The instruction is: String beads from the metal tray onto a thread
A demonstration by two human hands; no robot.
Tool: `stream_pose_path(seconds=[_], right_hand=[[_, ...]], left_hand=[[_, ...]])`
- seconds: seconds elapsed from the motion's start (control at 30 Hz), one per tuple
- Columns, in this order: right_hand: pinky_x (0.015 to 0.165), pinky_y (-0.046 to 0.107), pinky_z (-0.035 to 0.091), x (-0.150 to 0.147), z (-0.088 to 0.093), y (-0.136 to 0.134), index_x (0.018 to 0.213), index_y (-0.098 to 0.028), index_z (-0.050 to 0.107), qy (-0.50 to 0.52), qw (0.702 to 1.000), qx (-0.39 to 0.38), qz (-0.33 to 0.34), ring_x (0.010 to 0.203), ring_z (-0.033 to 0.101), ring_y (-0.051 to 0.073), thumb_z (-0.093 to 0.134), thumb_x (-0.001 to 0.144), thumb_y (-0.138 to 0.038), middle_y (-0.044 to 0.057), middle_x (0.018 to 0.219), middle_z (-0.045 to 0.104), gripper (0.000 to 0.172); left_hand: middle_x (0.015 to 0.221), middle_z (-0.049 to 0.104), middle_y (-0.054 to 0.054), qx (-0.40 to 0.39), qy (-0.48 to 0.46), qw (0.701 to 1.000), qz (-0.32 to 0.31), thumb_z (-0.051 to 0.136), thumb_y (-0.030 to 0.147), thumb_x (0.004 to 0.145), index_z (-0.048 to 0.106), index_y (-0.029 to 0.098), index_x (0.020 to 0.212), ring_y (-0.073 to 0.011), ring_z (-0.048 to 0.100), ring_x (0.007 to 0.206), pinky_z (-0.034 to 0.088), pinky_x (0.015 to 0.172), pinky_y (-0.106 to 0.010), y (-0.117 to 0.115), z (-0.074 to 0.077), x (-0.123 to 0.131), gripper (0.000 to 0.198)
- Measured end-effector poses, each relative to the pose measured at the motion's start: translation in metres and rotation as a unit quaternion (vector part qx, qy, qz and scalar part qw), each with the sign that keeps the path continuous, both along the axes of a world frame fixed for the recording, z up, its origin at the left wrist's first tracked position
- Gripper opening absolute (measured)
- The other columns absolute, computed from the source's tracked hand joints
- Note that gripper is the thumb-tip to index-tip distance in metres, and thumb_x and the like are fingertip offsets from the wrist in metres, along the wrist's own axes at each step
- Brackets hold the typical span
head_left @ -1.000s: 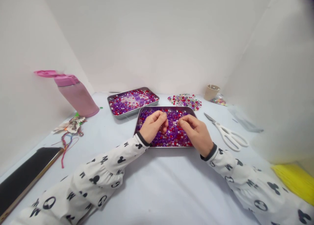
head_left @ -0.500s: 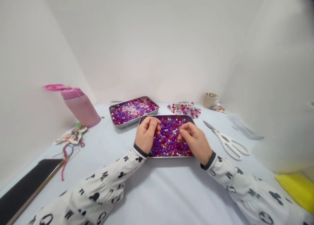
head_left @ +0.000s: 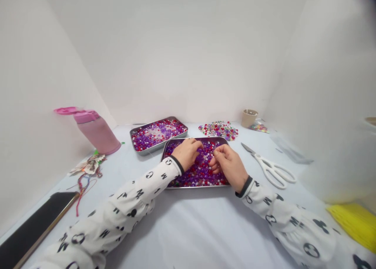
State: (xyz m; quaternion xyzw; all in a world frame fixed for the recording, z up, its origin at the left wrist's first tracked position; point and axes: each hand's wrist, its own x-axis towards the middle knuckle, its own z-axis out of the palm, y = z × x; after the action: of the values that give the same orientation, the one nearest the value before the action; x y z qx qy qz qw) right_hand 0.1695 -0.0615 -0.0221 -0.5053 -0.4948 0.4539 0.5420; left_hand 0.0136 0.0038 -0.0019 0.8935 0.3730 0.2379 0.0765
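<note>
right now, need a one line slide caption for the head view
Left hand and right hand among purple, red and white beads in a metal tray, a second bead tray beside it.

white walls [head_left: 176, 53] around a pale tablecloth [head_left: 188, 230]

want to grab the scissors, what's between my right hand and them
In the head view, only white cloth lies between the right hand and the scissors.
</note>
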Motion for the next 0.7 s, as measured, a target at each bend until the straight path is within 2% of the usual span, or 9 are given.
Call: stream_pose_path(seconds=[0.2, 0.4, 0.57, 0.7], right_hand=[[0.044, 0.021, 0.048, 0.000, 0.002, -0.001, 0.076, -0.020, 0.042, -0.015, 1.000, 0.006, -0.003, 0.045, 0.052, 0.008, 0.046, 0.081, -0.036, -0.005, 0.055, 0.055, 0.017], [0.045, 0.023, 0.048, 0.002, -0.001, 0.000, 0.076, -0.020, 0.044, -0.041, 0.999, 0.008, 0.007, 0.046, 0.053, 0.010, 0.048, 0.079, -0.035, -0.005, 0.056, 0.057, 0.015], [0.046, 0.022, 0.046, 0.003, -0.001, -0.001, 0.080, -0.021, 0.046, -0.045, 0.999, 0.021, 0.008, 0.046, 0.052, 0.010, 0.048, 0.079, -0.033, -0.005, 0.055, 0.056, 0.012], [0.049, 0.023, 0.045, 0.003, 0.002, -0.003, 0.081, -0.019, 0.049, -0.055, 0.998, 0.028, 0.008, 0.047, 0.052, 0.010, 0.048, 0.079, -0.031, -0.004, 0.056, 0.057, 0.012]], left_hand=[[0.090, 0.057, -0.007, 0.001, 0.098, 0.995, -0.032, 0.053, 0.018, 0.078, 0.064, 0.018, 0.087, -0.0210, 0.051, 0.087, 0.040, 0.078, -0.031, 0.013, -0.006, 0.024, 0.014], [0.086, 0.058, -0.005, 0.029, 0.141, 0.989, -0.033, 0.051, 0.019, 0.081, 0.063, 0.017, 0.082, -0.0180, 0.050, 0.084, 0.040, 0.078, -0.029, 0.011, -0.005, 0.017, 0.012], [0.083, 0.061, -0.004, -0.006, 0.127, 0.990, -0.060, 0.053, 0.018, 0.080, 0.063, 0.016, 0.079, -0.0161, 0.051, 0.080, 0.039, 0.080, -0.029, 0.002, -0.005, 0.004, 0.010], [0.083, 0.062, -0.004, -0.034, 0.036, 0.997, -0.053, 0.051, 0.020, 0.081, 0.063, 0.017, 0.084, -0.0156, 0.052, 0.080, 0.039, 0.078, -0.028, -0.009, -0.004, -0.008, 0.012]])
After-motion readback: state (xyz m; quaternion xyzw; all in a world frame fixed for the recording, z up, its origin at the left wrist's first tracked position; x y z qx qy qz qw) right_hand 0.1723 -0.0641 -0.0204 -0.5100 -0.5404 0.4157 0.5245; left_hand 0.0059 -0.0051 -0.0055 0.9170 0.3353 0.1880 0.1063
